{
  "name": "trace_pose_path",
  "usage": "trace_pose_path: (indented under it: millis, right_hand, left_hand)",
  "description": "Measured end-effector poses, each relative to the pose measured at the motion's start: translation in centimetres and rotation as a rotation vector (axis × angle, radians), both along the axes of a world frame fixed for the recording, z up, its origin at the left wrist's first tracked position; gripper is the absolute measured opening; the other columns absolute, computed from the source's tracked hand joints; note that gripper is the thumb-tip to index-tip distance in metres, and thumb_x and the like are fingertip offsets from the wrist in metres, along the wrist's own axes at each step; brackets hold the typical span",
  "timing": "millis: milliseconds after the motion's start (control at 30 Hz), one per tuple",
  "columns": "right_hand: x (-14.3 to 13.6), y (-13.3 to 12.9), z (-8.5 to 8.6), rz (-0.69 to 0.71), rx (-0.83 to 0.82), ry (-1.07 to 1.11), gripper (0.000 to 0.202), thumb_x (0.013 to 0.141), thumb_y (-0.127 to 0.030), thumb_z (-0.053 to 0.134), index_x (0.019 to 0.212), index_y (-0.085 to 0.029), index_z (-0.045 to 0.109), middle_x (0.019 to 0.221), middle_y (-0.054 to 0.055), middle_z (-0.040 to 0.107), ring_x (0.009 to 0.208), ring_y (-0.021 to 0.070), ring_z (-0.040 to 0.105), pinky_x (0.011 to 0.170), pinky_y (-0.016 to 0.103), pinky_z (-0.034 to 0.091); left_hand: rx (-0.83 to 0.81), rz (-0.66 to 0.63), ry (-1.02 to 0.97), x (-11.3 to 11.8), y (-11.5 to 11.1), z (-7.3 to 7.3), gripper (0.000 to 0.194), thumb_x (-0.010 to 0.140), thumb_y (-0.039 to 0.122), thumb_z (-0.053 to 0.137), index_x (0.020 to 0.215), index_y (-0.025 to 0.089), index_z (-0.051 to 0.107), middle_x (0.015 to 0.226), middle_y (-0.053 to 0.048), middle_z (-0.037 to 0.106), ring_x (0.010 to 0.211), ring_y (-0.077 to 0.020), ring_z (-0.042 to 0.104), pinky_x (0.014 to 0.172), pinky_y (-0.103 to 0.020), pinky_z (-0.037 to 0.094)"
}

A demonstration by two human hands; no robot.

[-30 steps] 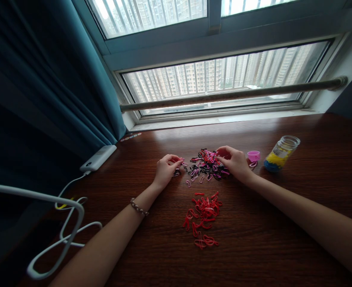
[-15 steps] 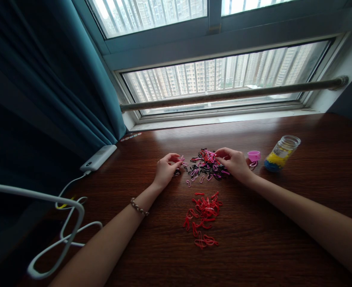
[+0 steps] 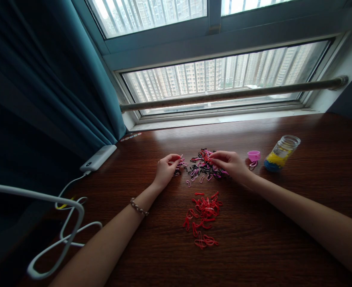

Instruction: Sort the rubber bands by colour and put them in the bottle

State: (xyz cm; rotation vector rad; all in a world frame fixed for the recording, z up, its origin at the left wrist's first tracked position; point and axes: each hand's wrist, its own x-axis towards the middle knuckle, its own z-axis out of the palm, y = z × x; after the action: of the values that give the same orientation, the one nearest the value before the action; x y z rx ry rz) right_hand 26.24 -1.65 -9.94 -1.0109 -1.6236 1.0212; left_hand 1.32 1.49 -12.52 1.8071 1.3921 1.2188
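Observation:
A mixed pile of small pink, black and red rubber bands (image 3: 202,164) lies on the dark wooden table. My right hand (image 3: 230,162) reaches over the pile's right side, thumb and forefinger pinched at a rubber band that looks red. Left of the pile, my left hand (image 3: 165,170) is closed in a pinch on a pink rubber band (image 3: 181,158). A few more pink and black bands lie under and beside its fingertips. Nearer to me is a separate heap of red rubber bands (image 3: 207,207), touched by neither hand.
To the right stand a small pink cup-like piece (image 3: 254,156) with bands by it and a tilted glass jar (image 3: 282,153) holding yellow and blue bits. A white power bank (image 3: 98,158) with a cable (image 3: 74,203) lies left, beside the blue curtain (image 3: 83,79). The window is behind.
My right hand has shifted slightly left and lower over the mixed pile, its fingertips now by the red bands. My left hand has barely moved.

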Motion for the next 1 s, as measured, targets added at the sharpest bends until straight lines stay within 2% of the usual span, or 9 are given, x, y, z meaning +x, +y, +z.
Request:
trace_pose_path:
  millis: [200, 433, 600, 700, 767, 900, 1000]
  right_hand:
    - [-0.44, -0.39, 0.48, 0.148, -0.222, 0.189, 0.024, 0.068, -0.030, 0.065, 0.087, -0.016, 0.067, 0.080, 0.003, 0.065, 0.067, 0.0101, 0.058, 0.063, 0.024, 0.048]
    - [-0.45, -0.25, 0.11, 0.172, -0.369, 0.357, 0.025, 0.062, -0.025, 0.071, 0.085, -0.016, 0.067, 0.081, 0.003, 0.067, 0.071, 0.0101, 0.061, 0.067, 0.023, 0.048]
    - [-0.49, -0.26, -0.04, 0.213, -0.414, 0.409, 0.022, 0.061, -0.024, 0.071, 0.081, -0.016, 0.068, 0.079, 0.003, 0.067, 0.073, 0.0117, 0.062, 0.072, 0.026, 0.049]
    - [-0.45, -0.46, 0.25, 0.212, -0.365, 0.357, 0.017, 0.061, -0.022, 0.069, 0.077, -0.015, 0.069, 0.078, 0.003, 0.067, 0.075, 0.0130, 0.062, 0.076, 0.029, 0.049]
    - [-0.38, -0.53, 0.47, 0.163, -0.281, 0.259, 0.015, 0.063, -0.022, 0.066, 0.076, -0.015, 0.069, 0.078, 0.003, 0.067, 0.075, 0.0138, 0.062, 0.075, 0.029, 0.049]
    - [-0.24, -0.38, 0.28, -0.007, -0.022, -0.049, 0.014, 0.070, -0.023, 0.059, 0.077, -0.016, 0.069, 0.076, 0.004, 0.068, 0.073, 0.0157, 0.062, 0.070, 0.029, 0.048]
    - [-0.25, -0.26, -0.36, -0.020, 0.195, -0.267, 0.015, 0.073, -0.018, 0.056, 0.080, -0.018, 0.069, 0.079, 0.004, 0.069, 0.076, 0.0165, 0.061, 0.072, 0.030, 0.046]
  left_hand:
    - [-0.014, 0.013, -0.021, 0.09, -0.07, 0.12, 0.026, 0.069, 0.039, 0.062, 0.079, 0.015, 0.062, 0.076, -0.006, 0.067, 0.064, -0.0161, 0.063, 0.057, -0.024, 0.049]
    - [-0.032, -0.021, -0.067, 0.16, -0.16, 0.21, 0.025, 0.071, 0.040, 0.061, 0.078, 0.016, 0.057, 0.070, -0.004, 0.066, 0.066, -0.0171, 0.064, 0.057, -0.024, 0.049]
    - [-0.026, -0.023, -0.087, 0.19, -0.18, 0.19, 0.029, 0.072, 0.042, 0.060, 0.081, 0.015, 0.060, 0.074, -0.005, 0.067, 0.066, -0.0166, 0.064, 0.056, -0.024, 0.049]
    - [-0.023, -0.035, -0.089, 0.15, -0.19, 0.21, 0.030, 0.074, 0.042, 0.057, 0.083, 0.015, 0.063, 0.079, -0.006, 0.067, 0.069, -0.0172, 0.064, 0.060, -0.025, 0.050]
    - [-0.026, -0.040, -0.093, 0.12, -0.20, 0.22, 0.031, 0.075, 0.042, 0.055, 0.084, 0.014, 0.063, 0.081, -0.007, 0.068, 0.070, -0.0176, 0.064, 0.061, -0.025, 0.050]
    - [-0.030, -0.026, -0.079, 0.07, -0.18, 0.23, 0.030, 0.076, 0.040, 0.055, 0.086, 0.014, 0.064, 0.082, -0.008, 0.068, 0.070, -0.0180, 0.064, 0.060, -0.025, 0.050]
    - [-0.019, -0.002, -0.045, 0.06, -0.15, 0.23, 0.028, 0.074, 0.039, 0.057, 0.085, 0.014, 0.064, 0.081, -0.007, 0.068, 0.067, -0.0171, 0.064, 0.059, -0.025, 0.050]
